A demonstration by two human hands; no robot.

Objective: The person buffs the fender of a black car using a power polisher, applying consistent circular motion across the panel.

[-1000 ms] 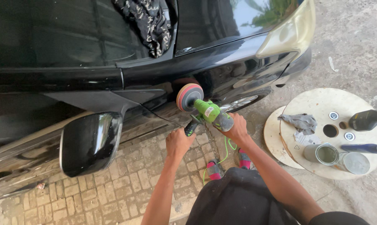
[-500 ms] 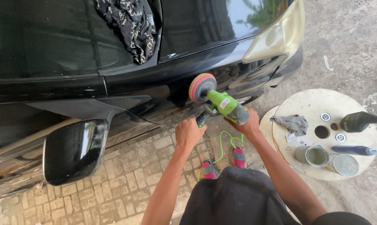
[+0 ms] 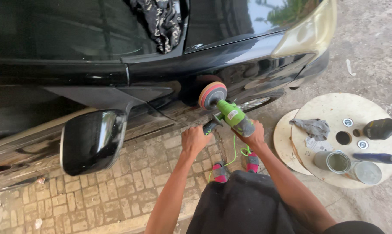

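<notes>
Lowered slightly, both hands [image 3: 224, 136] grip the green polisher [image 3: 230, 115] against the fender [image 3: 230, 65].

1. Car [image 3: 230, 56]: glossy black.
2. Polisher [image 3: 231, 116]: bright green; pad [image 3: 212, 95] red and orange.
3. Cloth [image 3: 159, 19] at 12 o'clock: black with white pattern.
4. Rag [image 3: 312, 126]: grey.
5. Spool [image 3: 330, 106] at 3 o'clock: pale wood.
6. Headlight [image 3: 311, 32]: yellowed.

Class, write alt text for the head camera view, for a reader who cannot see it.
A person's two hands, left hand and right hand, hold a green polisher whose round foam pad presses on a black car's fender. A side mirror juts out at left; a wooden spool at right holds tins, a bottle and a rag.
</notes>
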